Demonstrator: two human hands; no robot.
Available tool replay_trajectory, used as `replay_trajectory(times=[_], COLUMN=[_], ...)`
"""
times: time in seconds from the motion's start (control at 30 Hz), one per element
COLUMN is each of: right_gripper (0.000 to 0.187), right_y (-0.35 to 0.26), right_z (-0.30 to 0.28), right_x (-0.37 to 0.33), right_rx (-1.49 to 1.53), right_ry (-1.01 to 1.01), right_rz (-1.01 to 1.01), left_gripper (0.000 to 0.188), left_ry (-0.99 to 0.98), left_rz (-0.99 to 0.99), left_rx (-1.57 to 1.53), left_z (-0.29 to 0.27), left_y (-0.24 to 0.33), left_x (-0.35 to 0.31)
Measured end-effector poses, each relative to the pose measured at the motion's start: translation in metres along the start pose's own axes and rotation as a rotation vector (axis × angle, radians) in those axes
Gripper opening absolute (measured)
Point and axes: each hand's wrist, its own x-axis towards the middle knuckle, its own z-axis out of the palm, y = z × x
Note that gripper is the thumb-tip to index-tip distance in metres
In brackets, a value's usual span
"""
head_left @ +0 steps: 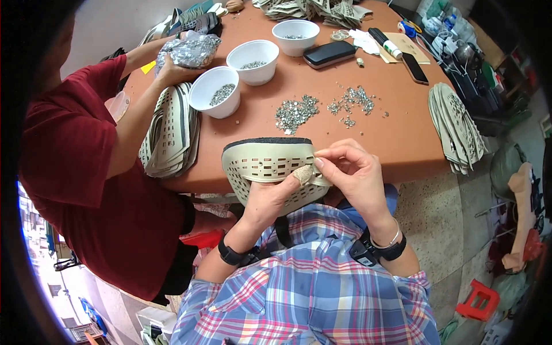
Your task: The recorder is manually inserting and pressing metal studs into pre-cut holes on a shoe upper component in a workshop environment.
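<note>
And here is the cream perforated panel (pixel 265 154), up in both hands just in front of the near edge of the brown surface (pixel 397 135). The left hand (pixel 269 198) has it clamped, wrapped thumb across the face, fingers hidden behind. Over at the panel's right end, the right hand (pixel 355 172) brings thumb and forefinger together in a tight pinch; whether a tiny bit sits between them, nobody can tell from here.

So where does it stand? Partway through this one piece, by the look of it: rows of slots are cut, a few small dots sit among them, and whether those are studs or plain holes is too small to call. No finished piece can be picked out for certain. Plenty of material about, though: a stack of similar panels on the left (pixel 172 132), another on the right (pixel 454 129), a pile at the far edge (pixel 313 10). And loose silvery bits (pixel 296 114) lie scattered on the surface, with more in the white bowls (pixel 214 109) beyond.
</note>
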Motion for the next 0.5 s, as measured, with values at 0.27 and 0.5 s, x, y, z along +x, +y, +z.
replay_trajectory(times=[0.27, 0.5], right_gripper=[0.017, 0.015], right_y=[0.019, 0.051], right_z=[-0.024, -0.057], right_x=[0.016, 0.026], right_rx=[-0.109, -0.655], right_ry=[0.080, 0.169], right_rz=[0.146, -0.011], left_gripper=[0.028, 0.030], left_ry=[0.015, 0.135], left_rz=[-0.097, -0.194], left_rx=[0.050, -0.368], left_z=[-0.016, -0.026], left_y=[0.005, 0.000], left_x=[-0.003, 0.005])
